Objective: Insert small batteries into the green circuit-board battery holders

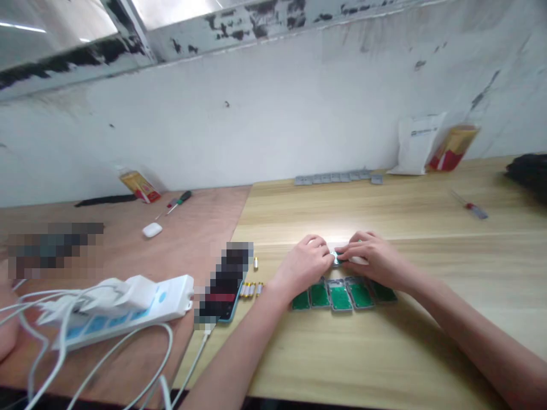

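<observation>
My left hand [308, 263] and my right hand [371, 256] meet over the light wooden table. Between their closed fingertips is a small circuit board [337, 261], green with a silvery part; the fingers cover most of it. Just in front of my hands, several green circuit boards [341, 297] in grey frames lie in a row. My right wrist partly hides the rightmost one. Left of my left hand, several small gold-and-silver batteries [248, 290] lie together, and a single battery [256, 263] stands apart behind them.
A phone [224, 287] with a charging cable lies left. Beyond it is a white power strip [171, 302] with tangled cables. Grey pieces [333, 178] line the wall near a white bag [416, 145]. A screwdriver [474, 210] lies right. Another person's arm [6, 324] shows far left.
</observation>
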